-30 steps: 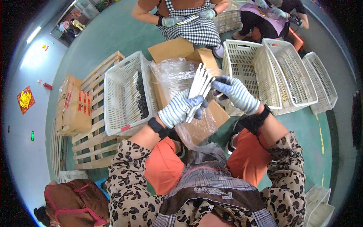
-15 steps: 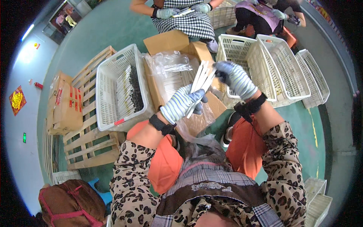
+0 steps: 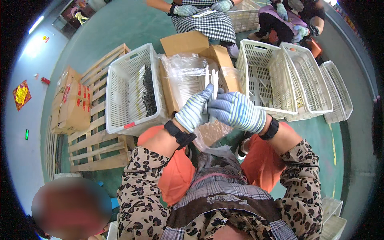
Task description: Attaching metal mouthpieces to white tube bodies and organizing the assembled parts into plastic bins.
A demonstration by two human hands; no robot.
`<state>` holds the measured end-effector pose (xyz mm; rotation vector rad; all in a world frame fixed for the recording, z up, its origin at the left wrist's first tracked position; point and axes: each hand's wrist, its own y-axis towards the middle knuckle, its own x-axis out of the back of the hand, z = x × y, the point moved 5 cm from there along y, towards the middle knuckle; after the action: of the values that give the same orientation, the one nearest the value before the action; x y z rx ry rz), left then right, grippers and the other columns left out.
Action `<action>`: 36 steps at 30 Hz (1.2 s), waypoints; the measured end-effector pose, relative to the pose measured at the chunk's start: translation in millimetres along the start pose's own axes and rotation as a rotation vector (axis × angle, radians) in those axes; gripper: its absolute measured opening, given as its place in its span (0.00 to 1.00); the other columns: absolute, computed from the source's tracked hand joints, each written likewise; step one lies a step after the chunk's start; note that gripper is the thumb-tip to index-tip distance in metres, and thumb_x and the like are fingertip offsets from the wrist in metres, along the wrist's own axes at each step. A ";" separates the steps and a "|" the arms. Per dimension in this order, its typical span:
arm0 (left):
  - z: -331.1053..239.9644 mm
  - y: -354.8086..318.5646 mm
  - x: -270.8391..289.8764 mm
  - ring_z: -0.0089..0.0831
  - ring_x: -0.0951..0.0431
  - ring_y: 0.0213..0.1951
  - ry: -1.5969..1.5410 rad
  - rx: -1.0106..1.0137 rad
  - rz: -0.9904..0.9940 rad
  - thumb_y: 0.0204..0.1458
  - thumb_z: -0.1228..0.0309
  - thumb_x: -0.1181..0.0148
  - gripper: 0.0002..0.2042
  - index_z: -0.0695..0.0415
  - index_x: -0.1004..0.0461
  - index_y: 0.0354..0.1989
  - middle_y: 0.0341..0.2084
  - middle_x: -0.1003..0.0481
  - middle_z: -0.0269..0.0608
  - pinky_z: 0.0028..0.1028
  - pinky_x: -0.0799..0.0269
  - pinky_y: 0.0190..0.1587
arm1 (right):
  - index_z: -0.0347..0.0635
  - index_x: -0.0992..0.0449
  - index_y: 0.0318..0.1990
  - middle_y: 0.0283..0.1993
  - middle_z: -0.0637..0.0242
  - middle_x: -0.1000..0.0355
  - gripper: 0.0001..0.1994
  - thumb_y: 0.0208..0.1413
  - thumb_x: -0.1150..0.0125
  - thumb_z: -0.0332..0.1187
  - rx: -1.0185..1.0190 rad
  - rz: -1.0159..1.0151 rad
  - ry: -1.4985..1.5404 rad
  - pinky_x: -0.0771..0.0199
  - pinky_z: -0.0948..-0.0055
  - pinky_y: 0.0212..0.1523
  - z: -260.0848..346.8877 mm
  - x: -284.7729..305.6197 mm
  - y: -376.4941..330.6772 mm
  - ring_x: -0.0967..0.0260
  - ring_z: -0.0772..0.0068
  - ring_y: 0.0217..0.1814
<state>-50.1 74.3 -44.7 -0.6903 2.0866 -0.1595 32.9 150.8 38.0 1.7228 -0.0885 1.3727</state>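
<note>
At the far left of the frame a red-and-gold diamond-shaped wall decoration (image 3: 21, 95) hangs on the pale wall. Right of it a taped cardboard carton (image 3: 72, 104) sits by a slatted wooden pallet (image 3: 96, 154). A white plastic crate (image 3: 116, 80), left of centre, holds a row of slim white sticks with black ends (image 3: 138, 96).

In the centre stands an open cardboard box (image 3: 184, 41), lined with clear plastic film (image 3: 172, 64); more white sticks (image 3: 188, 86) lie inside it. In front of this box, just right of the frame's middle, is a small bunch of white sticks (image 3: 215, 82), roughly upright, tops pointing to the upper edge. The gloved left hand (image 3: 195, 109) has its fingers clamped on the bunch, thumb along its side. The gloved right hand (image 3: 236, 111) meets it from the right — fingers together and bent over the lower part of the bunch; whether they pinch a stick I cannot tell, as the fingertips are hidden.

At upper centre a co-worker in a checked apron (image 3: 204, 28) holds a few sticks. Right of centre stand three white crates (image 3: 308, 68) — side by side — below another stooping co-worker (image 3: 276, 20) at upper right.
</note>
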 end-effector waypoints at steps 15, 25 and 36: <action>12.9 -7.7 -20.7 0.25 0.25 0.23 0.320 -0.003 0.181 0.54 0.63 0.45 0.11 0.57 0.31 0.39 0.24 0.27 0.35 0.25 0.26 0.25 | 0.38 0.29 0.41 0.33 0.68 0.28 0.20 0.59 0.54 0.48 -1.095 -0.124 1.444 0.29 0.81 0.25 -48.3 -29.8 -35.4 0.32 0.79 0.26; 14.8 3.3 -27.4 0.37 0.24 0.32 -0.280 0.025 0.211 0.52 0.42 0.57 0.31 0.59 0.36 0.50 0.36 0.27 0.45 0.38 0.25 0.33 | 0.47 0.33 0.32 0.26 0.72 0.33 0.09 0.55 0.45 0.41 -1.064 -0.963 1.716 0.27 0.71 0.33 -71.2 -16.8 -20.8 0.32 0.74 0.30; -3.0 2.0 -22.4 0.36 0.28 0.45 -0.737 -0.199 0.880 0.58 0.44 0.77 0.34 0.62 0.33 0.51 0.43 0.27 0.46 0.35 0.35 0.54 | 0.41 0.32 0.32 0.26 0.69 0.32 0.08 0.56 0.45 0.36 -0.953 -0.597 1.065 0.32 0.77 0.28 -28.6 -29.0 11.8 0.34 0.77 0.26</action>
<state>-43.5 87.4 -27.4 0.1187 1.5098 0.6990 -5.9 149.9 20.8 0.1005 0.3021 1.2817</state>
